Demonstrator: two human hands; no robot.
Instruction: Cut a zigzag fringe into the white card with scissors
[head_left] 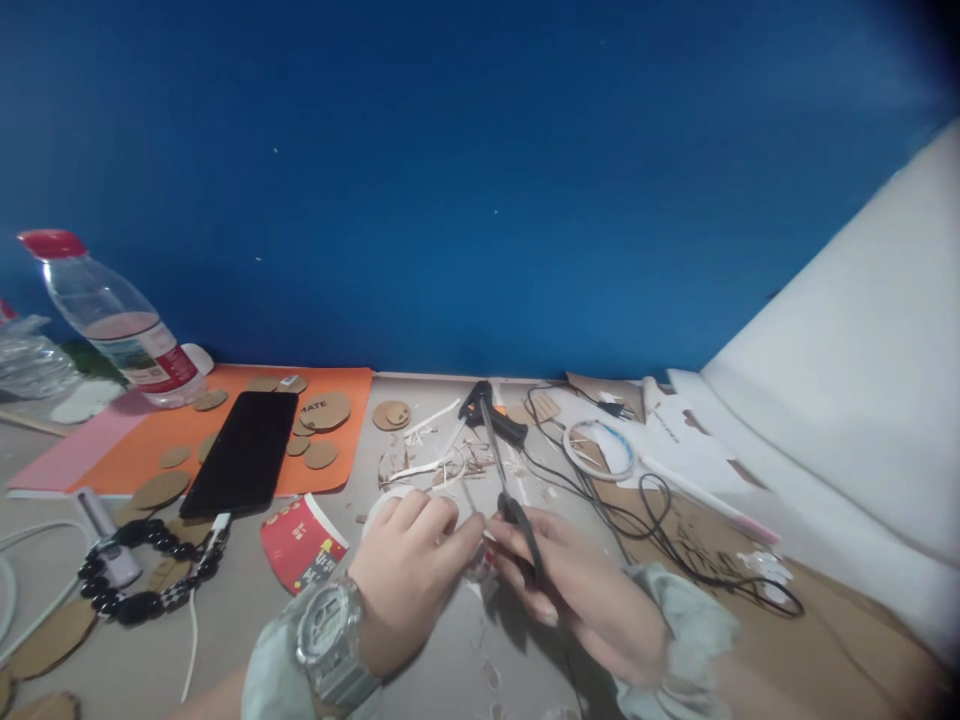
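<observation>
My right hand [574, 585] grips black-handled scissors [504, 470], blades pointing away toward the wall. My left hand [409, 575], with a grey wristwatch [326, 635], is closed in a pinch on a small pale piece right at the scissor blades; I cannot make out what it is. Both hands meet over the grey table [225, 620] near its front. White offcuts and thin white strips [431, 465] lie just beyond my fingers.
A black phone [244, 452] and cardboard discs [324, 410] lie on an orange sheet [150, 430]. A water bottle [120, 325] stands far left. Black beads [139, 575], a red paper cup piece [300, 542], a glue gun [491, 410], black cables [660, 510], a tape ring [600, 450] and white board [855, 390] surround me.
</observation>
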